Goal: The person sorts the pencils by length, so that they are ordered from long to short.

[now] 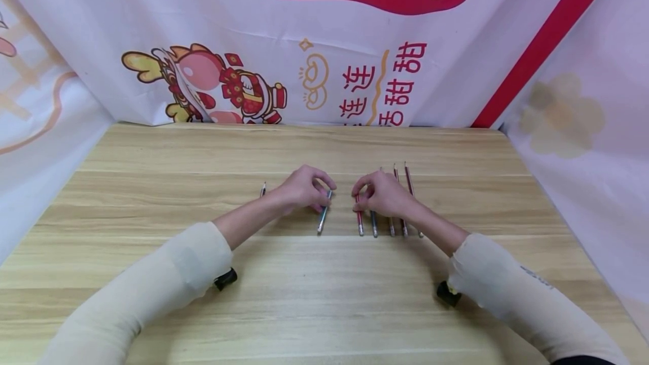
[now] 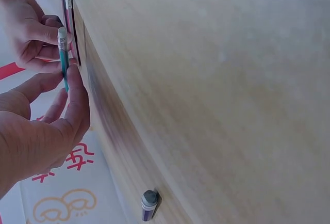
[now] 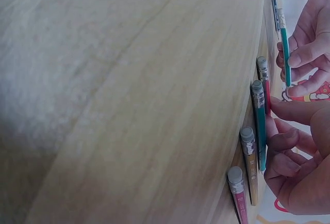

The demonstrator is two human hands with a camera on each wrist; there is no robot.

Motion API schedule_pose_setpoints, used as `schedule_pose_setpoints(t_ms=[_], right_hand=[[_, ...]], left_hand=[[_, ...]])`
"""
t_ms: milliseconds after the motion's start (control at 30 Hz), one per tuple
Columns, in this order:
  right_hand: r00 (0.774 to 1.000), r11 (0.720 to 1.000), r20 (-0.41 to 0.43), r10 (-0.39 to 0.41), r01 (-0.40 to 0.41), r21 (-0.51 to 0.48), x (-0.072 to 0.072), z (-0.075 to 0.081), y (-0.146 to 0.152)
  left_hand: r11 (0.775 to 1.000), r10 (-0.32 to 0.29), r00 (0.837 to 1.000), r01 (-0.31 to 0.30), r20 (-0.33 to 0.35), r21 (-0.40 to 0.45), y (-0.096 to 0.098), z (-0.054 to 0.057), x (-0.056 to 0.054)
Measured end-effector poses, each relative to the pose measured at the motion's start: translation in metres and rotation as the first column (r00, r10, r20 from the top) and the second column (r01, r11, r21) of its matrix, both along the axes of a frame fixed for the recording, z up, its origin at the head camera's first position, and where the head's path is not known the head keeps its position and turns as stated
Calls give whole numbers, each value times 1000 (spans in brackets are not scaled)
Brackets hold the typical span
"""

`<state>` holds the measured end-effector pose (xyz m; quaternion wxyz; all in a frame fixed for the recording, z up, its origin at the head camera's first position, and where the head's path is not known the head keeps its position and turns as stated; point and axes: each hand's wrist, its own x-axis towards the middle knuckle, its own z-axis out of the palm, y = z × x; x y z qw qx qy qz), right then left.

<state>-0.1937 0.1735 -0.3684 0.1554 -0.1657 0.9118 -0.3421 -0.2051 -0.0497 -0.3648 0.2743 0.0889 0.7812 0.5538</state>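
Note:
My left hand pinches a teal pencil between thumb and fingertips, its white eraser end toward me and slightly tilted. To its right, my right hand has thumb and fingertips on a red pencil, the leftmost of a row. Beside that one, in the right wrist view, lie another teal pencil, a tan pencil and a dark pink pencil. Part of the row is hidden under my right hand and wrist. A dark pencil lies alone at the left, partly behind my left forearm.
The pencils lie on a wood-grain table. A white cloth with red and cartoon prints hangs along the back edge, and more cloth closes the right side. Dark wrist devices sit under both sleeves.

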Motion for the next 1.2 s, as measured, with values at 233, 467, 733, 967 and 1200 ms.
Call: schedule_pose_setpoints(t_ms=[233,467,733,967,1200], right_hand=[[1000,1000,-7,-2,2,12,1,1,0],[1000,1000,-6,-5,5,18,0,1,0],[1000,1000,-1,-8,8,16,0,1,0],[1000,1000,11,-14,14,18,0,0,1],[999,1000,25,-23,22,17,0,2,1]], left_hand=[[999,11,1000,-12,24,35,2,-4,1],[997,51,997,-55,55,63,6,-7,1],[996,70,996,-73,56,60,11,-8,2],[997,62,997,-63,50,35,17,-7,3],[997,67,996,-68,57,25,21,-8,2]])
